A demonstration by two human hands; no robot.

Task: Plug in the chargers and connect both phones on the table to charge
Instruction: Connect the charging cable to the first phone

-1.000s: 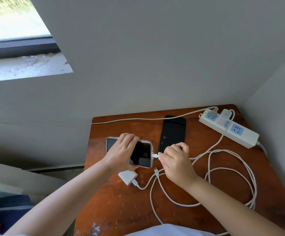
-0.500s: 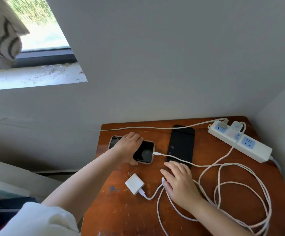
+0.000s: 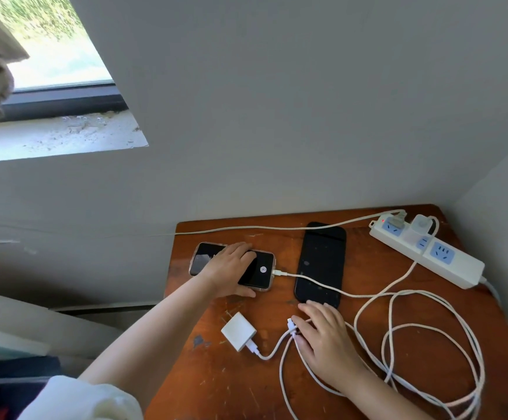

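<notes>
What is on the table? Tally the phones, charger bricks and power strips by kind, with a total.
Phones: 2, the cased phone and the black phone
Charger bricks: 2, the loose charger brick and the plugged-in charger brick
Power strips: 1, the power strip
Total: 5

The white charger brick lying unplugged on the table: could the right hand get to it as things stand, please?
Probably yes. The right hand lies beside the white charger brick, with only bare table and the brick's cable between them. Its fingers touch the loose cable end.
</notes>
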